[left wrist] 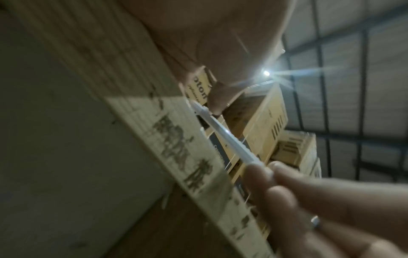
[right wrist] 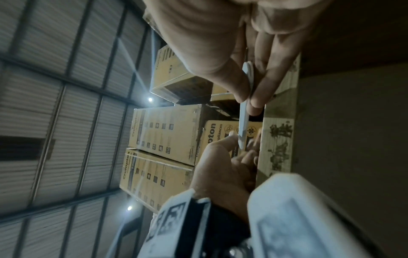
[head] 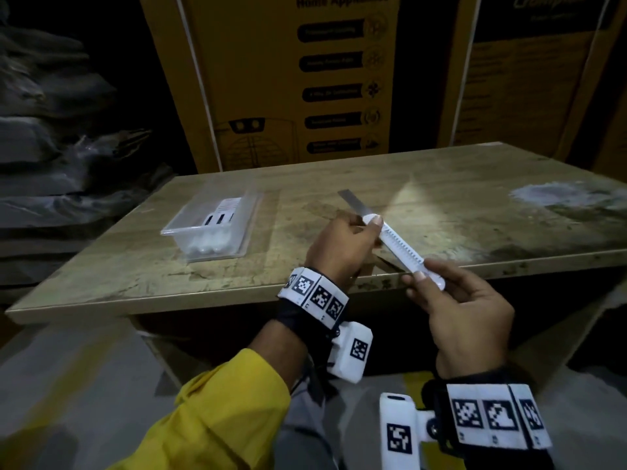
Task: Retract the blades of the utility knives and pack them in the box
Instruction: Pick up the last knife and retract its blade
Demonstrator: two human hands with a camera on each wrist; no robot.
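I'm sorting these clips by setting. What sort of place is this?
Probably a warehouse or stockroom: stacked appliance cartons stand behind the wooden table, dark sacks are piled beside it, and the wrist views show a corrugated metal roof.

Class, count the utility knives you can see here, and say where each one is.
4. One knife, blade out, is held by both hands over the table's near edge. Three more lie side by side in the clear box on the table's left; others may be hidden beneath them.

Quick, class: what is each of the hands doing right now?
Left hand: grips the blade end of the utility knife, blade out.
Right hand: pinches the knife's tail end.
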